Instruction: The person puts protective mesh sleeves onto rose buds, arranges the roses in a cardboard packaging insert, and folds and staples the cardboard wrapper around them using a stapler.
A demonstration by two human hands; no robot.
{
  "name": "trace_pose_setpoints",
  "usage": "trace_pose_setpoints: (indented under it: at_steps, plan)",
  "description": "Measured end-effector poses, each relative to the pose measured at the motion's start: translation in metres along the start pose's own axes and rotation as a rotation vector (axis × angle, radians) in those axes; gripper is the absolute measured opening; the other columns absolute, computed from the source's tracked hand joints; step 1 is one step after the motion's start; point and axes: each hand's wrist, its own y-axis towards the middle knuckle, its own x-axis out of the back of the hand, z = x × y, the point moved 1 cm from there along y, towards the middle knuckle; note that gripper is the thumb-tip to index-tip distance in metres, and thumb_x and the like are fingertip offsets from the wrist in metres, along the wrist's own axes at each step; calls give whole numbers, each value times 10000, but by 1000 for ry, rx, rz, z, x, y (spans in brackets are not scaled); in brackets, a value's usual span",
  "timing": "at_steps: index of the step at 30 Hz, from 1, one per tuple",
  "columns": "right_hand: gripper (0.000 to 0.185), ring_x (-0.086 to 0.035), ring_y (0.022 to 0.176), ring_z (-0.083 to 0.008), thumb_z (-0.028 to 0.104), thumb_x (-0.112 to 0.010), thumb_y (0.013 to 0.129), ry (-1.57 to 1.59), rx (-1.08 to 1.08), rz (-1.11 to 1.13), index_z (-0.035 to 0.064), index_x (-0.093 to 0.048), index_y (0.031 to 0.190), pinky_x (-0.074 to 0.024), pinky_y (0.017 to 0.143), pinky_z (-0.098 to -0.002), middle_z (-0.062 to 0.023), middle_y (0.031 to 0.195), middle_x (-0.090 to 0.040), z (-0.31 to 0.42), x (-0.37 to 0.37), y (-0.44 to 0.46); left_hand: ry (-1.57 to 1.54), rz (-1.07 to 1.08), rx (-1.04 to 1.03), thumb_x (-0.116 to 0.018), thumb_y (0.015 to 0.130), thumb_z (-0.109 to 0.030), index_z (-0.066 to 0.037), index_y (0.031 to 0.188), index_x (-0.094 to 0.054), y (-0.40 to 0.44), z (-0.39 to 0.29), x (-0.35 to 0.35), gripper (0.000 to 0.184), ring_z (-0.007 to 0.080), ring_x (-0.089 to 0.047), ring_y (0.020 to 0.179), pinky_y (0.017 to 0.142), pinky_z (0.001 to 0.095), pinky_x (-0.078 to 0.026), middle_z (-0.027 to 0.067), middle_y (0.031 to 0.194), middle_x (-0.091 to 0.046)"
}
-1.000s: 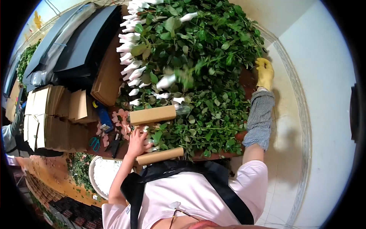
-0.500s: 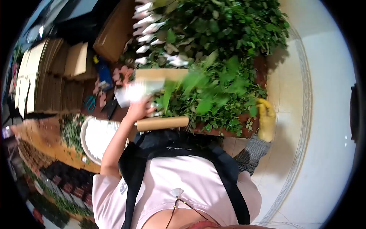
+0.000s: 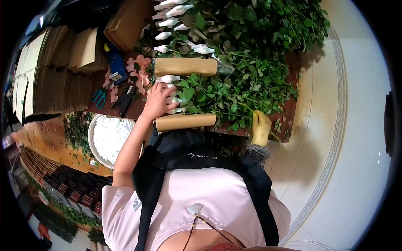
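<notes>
My bare left hand [image 3: 158, 101] lies over a row of flower heads sleeved in white netting [image 3: 168, 78], its fingers spread and touching them. Their leafy green stems [image 3: 222, 94] stretch right across the table. At the stem ends, my right hand [image 3: 261, 126], in a yellow glove, is closed around a thin stem [image 3: 248, 108]. A corrugated cardboard strip [image 3: 186, 66] lies beyond the left hand. Nearer my body is a rolled brown cardboard piece [image 3: 186, 121].
More netted flowers [image 3: 179, 10] and a big leafy heap [image 3: 268, 25] lie farther back. To the left are teal-handled scissors [image 3: 99, 98], a blue tool [image 3: 116, 67], pink petals [image 3: 140, 69], stacked cardboard [image 3: 50, 71], and a round tub [image 3: 91, 136] of white pieces [image 3: 109, 138].
A blurred white-headed leafy stem was moving by my left hand; the flowers now lie still under it. My right hand has moved left, from the table's edge to the stem ends.
</notes>
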Motion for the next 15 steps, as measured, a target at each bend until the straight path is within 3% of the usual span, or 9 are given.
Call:
trace_pose_setpoints:
  at_steps: [1,4,6,7,11,13,14,15]
  plan:
    - [137,-658,828,-379,109,-678,890,-107,113,-139,61,-723,1010,-532,734,-454,-167,897,-712,12,5,5,51,-1,3,-827,747,-324,-165,1267,-642,0,-1,2,574,376,-506,1162,1001,492,-426,146,1183,-538]
    - [201,-667,993,-338,123,-697,839,-333,213,-374,48,-719,1024,-503,927,-466,-121,1047,-725,30,6,20,166,22,-28,-822,739,-328,-154,1257,-641,6,-3,2,576,371,-527,1098,955,502,-435,161,1114,-546]
    - [465,-597,1170,-374,100,-723,817,-417,-9,-217,57,-614,1267,-481,976,-475,-180,1286,-631,52,-5,15,225,45,-17,-828,720,-360,-165,1225,-657,11,-8,7,567,343,-534,1107,965,482,-429,136,1088,-554]
    - [530,-584,1193,-384,74,-722,807,-321,43,-293,66,-576,1317,-475,1010,-478,-187,1314,-612,46,-25,9,231,54,-30,-827,720,-352,-157,1219,-655,12,-9,8,562,347,-533,1098,963,484,-429,139,1077,-549]
    - [522,-610,1158,-359,102,-684,877,-20,128,-172,107,-545,1381,-500,982,-455,-169,1300,-625,63,-98,-11,253,82,-40,-826,726,-312,-153,1240,-651,14,-9,8,565,369,-519,1099,969,503,-431,144,1082,-535]
    - [416,-603,1086,-362,140,-679,885,518,-408,-86,91,-606,1291,-498,932,-448,-172,1202,-642,38,-154,-22,274,81,-63,-828,726,-310,-156,1246,-651,12,-9,7,570,374,-514,1104,969,506,-433,145,1081,-533]
    - [366,-592,1034,-371,143,-687,871,151,72,-285,73,-636,1226,-496,896,-459,-172,1150,-641,29,-170,-27,272,90,-55,-829,726,-311,-154,1258,-650,13,-10,7,583,377,-509,1106,966,507,-436,151,1083,-531]
    - [371,-590,1039,-376,151,-684,876,102,46,-151,75,-634,1236,-497,903,-464,-173,1147,-643,39,-147,-17,272,92,-43,-830,725,-312,-152,1271,-648,14,-10,8,597,381,-505,1108,963,508,-439,156,1085,-530]
